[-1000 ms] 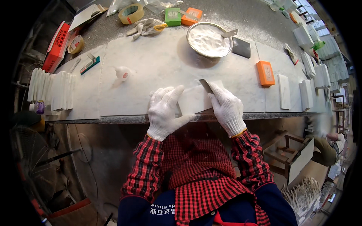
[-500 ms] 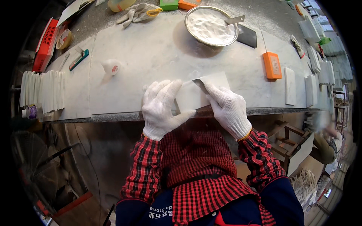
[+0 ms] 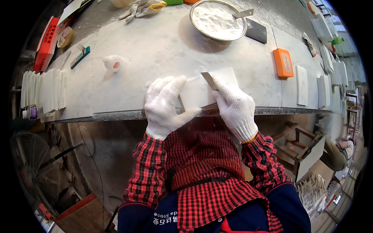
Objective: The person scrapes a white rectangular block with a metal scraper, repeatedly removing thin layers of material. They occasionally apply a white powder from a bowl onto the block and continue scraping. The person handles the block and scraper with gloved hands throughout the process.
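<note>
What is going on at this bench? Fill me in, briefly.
A person in white knit gloves and a red checked shirt works at a pale stone bench. The left hand steadies a small white tile at the bench's near edge, while the right hand holds a flat metal blade against its top. Behind sit a metal bowl of white powder, an orange block and a row of white tiles.

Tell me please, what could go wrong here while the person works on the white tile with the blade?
The white tile lies at the bench's front edge, so it might slide off and break. The right hand presses a thin metal blade close to the left hand; a slip could cut through the knit glove.
</note>
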Action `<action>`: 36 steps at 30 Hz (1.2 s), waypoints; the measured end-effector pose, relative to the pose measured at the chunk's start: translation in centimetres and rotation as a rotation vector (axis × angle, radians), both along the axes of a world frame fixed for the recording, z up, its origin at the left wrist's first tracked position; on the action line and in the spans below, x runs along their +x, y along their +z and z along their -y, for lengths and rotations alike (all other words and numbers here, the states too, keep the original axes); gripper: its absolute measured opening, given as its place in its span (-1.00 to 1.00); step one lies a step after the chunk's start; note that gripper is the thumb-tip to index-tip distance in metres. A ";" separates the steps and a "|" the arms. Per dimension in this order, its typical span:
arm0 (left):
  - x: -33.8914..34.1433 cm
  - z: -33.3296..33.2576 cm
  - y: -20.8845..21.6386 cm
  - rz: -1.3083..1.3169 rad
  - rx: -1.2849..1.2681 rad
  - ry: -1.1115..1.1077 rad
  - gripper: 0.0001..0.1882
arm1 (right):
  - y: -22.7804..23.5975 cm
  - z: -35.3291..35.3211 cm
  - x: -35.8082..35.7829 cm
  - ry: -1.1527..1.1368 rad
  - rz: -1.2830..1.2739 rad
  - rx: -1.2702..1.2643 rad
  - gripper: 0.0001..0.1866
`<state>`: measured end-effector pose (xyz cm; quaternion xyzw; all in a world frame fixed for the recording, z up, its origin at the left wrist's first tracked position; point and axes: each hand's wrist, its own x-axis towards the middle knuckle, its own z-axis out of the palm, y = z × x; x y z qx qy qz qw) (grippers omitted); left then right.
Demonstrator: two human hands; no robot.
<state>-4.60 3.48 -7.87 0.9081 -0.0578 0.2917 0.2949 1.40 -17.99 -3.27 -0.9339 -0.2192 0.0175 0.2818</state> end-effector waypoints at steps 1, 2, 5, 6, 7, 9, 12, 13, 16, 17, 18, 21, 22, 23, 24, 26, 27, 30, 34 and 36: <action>0.0 0.0 -0.1 0.006 0.006 -0.001 -0.21 | 0.1 0.1 0.1 0.019 0.005 -0.019 -0.63; 0.0 0.0 -0.1 0.009 0.016 0.000 -0.21 | 0.1 0.1 0.2 0.041 0.007 -0.034 -0.63; 0.1 0.0 0.0 0.013 0.022 -0.010 -0.21 | -0.3 1.0 1.2 0.178 0.068 -0.051 -0.52; 0.1 -0.1 0.1 0.009 0.017 -0.012 -0.21 | -0.3 1.2 1.7 0.216 0.050 -0.053 -0.51; 0.1 -0.1 0.2 0.005 0.012 -0.014 -0.22 | -0.1 1.5 2.1 0.255 0.031 -0.054 -0.50; 0.1 -0.1 0.2 0.012 -0.004 -0.021 -0.22 | 0.0 2.1 3.0 0.330 0.003 -0.050 -0.48; 0.1 -0.2 0.0 0.023 -0.031 -0.032 -0.22 | 0.5 2.7 4.1 0.427 -0.045 -0.045 -0.45; 0.0 -0.2 -0.1 0.017 -0.039 -0.032 -0.21 | 0.8 2.7 4.3 0.450 -0.069 -0.055 -0.45; -0.2 -0.3 -0.5 0.016 -0.040 -0.028 -0.21 | 0.8 3.3 5.3 0.540 -0.118 -0.060 -0.47; -0.1 -0.3 -0.5 0.021 -0.038 -0.027 -0.21 | 1.1 3.4 5.6 0.579 -0.132 -0.058 -0.48; -0.1 -0.2 -0.4 0.019 -0.036 -0.029 -0.21 | 1.3 3.7 5.8 0.617 -0.146 -0.056 -0.49; -0.1 -0.1 0.0 0.030 -0.026 -0.025 -0.21 | -0.2 4.4 6.3 0.538 -0.256 0.245 -0.52; -0.1 0.0 -0.1 0.037 -0.025 -0.023 -0.21 | 0.0 5.1 6.0 0.341 -0.358 0.302 -0.53; -0.3 0.1 -0.2 0.044 -0.022 -0.008 -0.22 | 1.4 5.0 5.2 0.154 -0.459 0.357 -0.54; -0.3 0.1 -0.3 0.046 0.004 -0.010 -0.19 | 2.6 5.4 4.2 -0.045 -0.551 0.408 -0.54; -0.5 0.0 -0.4 0.053 0.060 -0.017 -0.13 | 3.1 6.7 2.2 -0.206 -0.539 0.521 -0.52; -0.5 0.0 -0.2 0.064 0.068 -0.018 -0.13 | 3.2 7.4 0.8 -0.276 -0.548 0.585 -0.52; -0.6 0.4 1.0 0.094 0.105 -0.016 -0.15 | 3.3 9.3 -3.7 -0.472 -0.566 0.668 -0.50; -2.3 4.6 2.4 0.088 0.102 -0.108 -0.32 | 2.5 12.0 -7.7 -0.566 -0.528 0.690 -0.51; -3.1 8.7 3.5 -0.104 0.087 -0.292 -0.28 | 1.8 12.5 -8.2 -0.599 -0.518 0.716 -0.51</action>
